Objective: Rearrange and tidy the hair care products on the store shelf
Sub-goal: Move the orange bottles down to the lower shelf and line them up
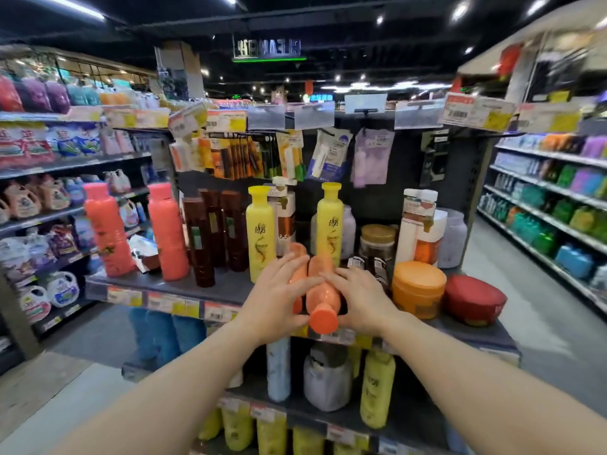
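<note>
Supermarket aisles run off on both sides, and straight ahead stands an end display with a dark shelf at chest height. Two orange bottles lie on their sides at the front middle of that shelf, touching each other. The nearer bottle points its orange cap toward the camera, past the shelf edge; the other bottle lies just left of it, mostly hidden.

The left hand lies over the two bottles from the left, fingers stretched across their tops and thumb down by the cap. The right hand presses against the nearer bottle from the right, fingers spread and fairly straight. Neither hand is curled round a bottle; together they hold the pair between them.

Behind the hands stand two yellow bottles, upright and apart from each other. Left of them are three brown tubes, then two tall coral bottles near the shelf's left end. To the right sit an orange jar and, beside it, a tilted red jar. Packets hang on hooks above. Price tags line the front edge.
</note>
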